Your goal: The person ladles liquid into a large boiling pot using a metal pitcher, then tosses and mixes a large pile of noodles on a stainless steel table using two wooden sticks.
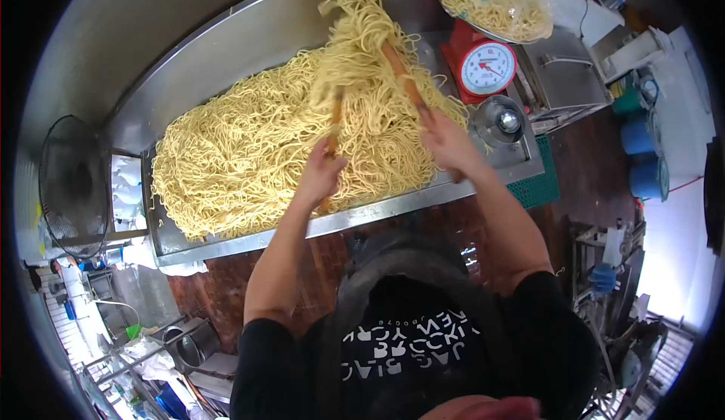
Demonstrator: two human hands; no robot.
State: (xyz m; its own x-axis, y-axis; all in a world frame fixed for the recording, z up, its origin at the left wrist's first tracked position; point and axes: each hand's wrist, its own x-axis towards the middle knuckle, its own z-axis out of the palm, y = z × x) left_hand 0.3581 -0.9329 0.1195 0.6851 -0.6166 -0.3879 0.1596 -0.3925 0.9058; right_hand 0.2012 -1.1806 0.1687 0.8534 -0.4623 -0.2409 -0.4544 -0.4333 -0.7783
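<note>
A wide heap of yellow noodles [234, 148] covers a shallow metal tray [226, 246]. My left hand [320, 171] is closed around a wooden stick [333, 129], whose far end goes into the noodles. With my right hand [451, 142] I grip a second wooden stick [400, 72], slanting up and left. A raised clump of noodles [359, 31] hangs about the far end of this stick, toward the tray's back wall. The clump is blurred, and the buried stick tips are hidden.
Right of the tray stands a red scale [487, 67] with a clear bag of noodles [495, 3] on top. A metal bowl [498, 120] sits below it. A round wire strainer [74, 186] hangs at left. Blue buckets [646, 178] stand far right.
</note>
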